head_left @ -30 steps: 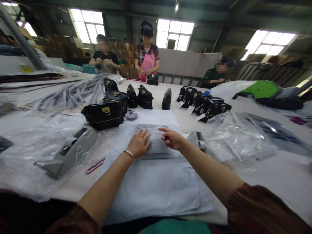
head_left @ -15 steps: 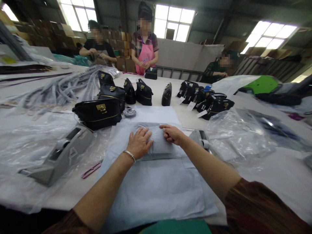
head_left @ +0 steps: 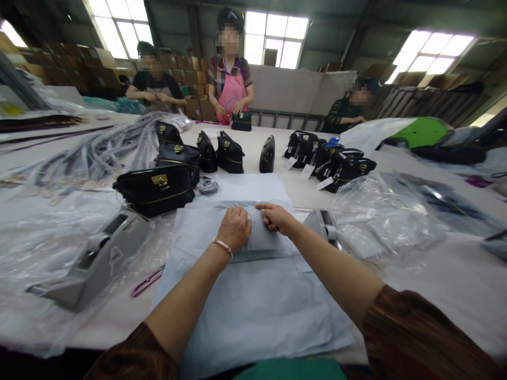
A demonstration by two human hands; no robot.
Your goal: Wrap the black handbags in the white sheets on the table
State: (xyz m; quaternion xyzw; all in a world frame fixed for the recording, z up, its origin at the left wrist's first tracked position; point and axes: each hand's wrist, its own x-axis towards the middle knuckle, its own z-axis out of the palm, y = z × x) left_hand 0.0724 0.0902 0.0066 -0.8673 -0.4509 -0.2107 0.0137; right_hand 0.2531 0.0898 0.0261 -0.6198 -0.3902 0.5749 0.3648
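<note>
A parcel wrapped in pale blue-grey paper (head_left: 263, 232) lies on a stack of the same paper sheets (head_left: 253, 301) in front of me. My left hand (head_left: 234, 228) rests on top of the parcel with its fingers curled downward. My right hand (head_left: 274, 216) is beside it at the parcel's far edge, fingers pinched together on the wrapping. What is inside the wrapping is hidden.
A grey tape dispenser (head_left: 93, 258) stands at the left and another (head_left: 322, 224) at the right. Black handbags (head_left: 154, 187) line the table beyond, with clear plastic bags (head_left: 380, 216) at the right. Pink snips (head_left: 146, 281) lie near the paper. Three people work at the far side.
My left hand's fingers, earlier spread flat on the parcel, have curled and shifted slightly right. My right hand has closed into a pinch at the parcel's far edge.
</note>
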